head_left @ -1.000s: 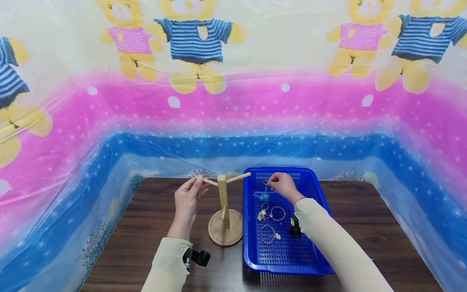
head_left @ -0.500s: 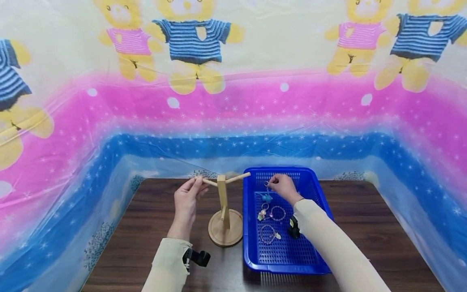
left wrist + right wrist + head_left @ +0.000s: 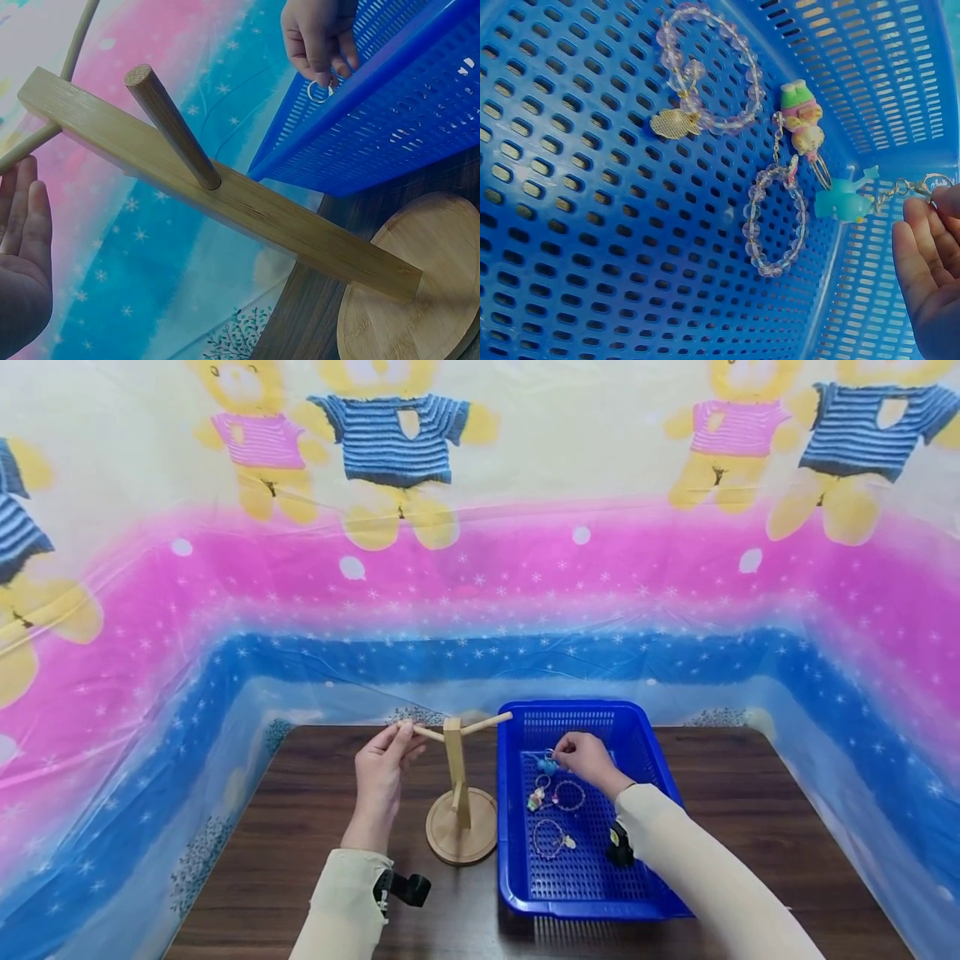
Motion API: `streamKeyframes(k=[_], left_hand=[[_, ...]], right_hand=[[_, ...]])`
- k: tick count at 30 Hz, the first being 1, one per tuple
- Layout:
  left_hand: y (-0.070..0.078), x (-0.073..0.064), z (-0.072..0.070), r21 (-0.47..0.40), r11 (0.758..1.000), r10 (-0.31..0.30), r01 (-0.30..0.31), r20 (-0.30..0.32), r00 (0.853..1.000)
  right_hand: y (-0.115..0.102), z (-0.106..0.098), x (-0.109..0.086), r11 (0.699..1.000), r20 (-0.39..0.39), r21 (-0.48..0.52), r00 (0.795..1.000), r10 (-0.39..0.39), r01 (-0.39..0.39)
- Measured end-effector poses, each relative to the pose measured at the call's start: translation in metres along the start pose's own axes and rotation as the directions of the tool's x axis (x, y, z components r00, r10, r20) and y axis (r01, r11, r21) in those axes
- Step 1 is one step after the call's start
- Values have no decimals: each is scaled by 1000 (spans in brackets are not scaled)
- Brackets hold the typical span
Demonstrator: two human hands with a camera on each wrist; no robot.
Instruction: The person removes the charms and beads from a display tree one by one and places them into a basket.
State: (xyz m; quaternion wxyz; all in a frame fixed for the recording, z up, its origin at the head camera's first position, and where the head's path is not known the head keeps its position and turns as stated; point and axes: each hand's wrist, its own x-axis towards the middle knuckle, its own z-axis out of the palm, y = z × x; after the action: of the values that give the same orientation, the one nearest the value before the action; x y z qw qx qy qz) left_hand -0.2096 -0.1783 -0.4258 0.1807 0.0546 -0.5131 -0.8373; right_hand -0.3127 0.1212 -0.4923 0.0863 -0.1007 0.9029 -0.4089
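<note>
My left hand [image 3: 381, 772] pinches the end of an upper peg on a wooden stand [image 3: 456, 768] with a round base. In the right wrist view, a keychain [image 3: 844, 201] with a light-blue figure hangs by its chain; the fingers of my right hand [image 3: 588, 758] pinch its metal ring. The figure is low inside the blue basket [image 3: 507, 843]. Close by in the basket lie another keychain [image 3: 801, 116] with a green-and-pink figure and a clear bead bracelet [image 3: 754, 231]. A second bead bracelet [image 3: 757, 86], bearing a gold fish-like charm, lies nearer the front.
The stand's base [image 3: 461, 843] sits just left of the basket on a dark wooden table [image 3: 285, 860]. Another upper peg [image 3: 487, 723] reaches toward the basket's left rim. A patterned cloth [image 3: 465, 585] with bears surrounds the table at the back and sides.
My right hand has come down slightly, so the ring is lower and nearer the blue figure. My left hand still holds the peg end.
</note>
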Motion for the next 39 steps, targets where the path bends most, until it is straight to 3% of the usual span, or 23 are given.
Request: streamKeyframes(k=[14,28,39], left_hand=[[1,0,0,0,1000,-7,7,1,1000],[2,0,2,-17,1000,-11,11,5,1000],[2,0,1,-21,1000,-17,18,4,1000]], right_hand=[[3,5,-21,999,47,-18,998,-39,40],[6,13,-28,997,87,-36,994,-59,62],[16,25,-24,997,102,-65,993,56,-50]])
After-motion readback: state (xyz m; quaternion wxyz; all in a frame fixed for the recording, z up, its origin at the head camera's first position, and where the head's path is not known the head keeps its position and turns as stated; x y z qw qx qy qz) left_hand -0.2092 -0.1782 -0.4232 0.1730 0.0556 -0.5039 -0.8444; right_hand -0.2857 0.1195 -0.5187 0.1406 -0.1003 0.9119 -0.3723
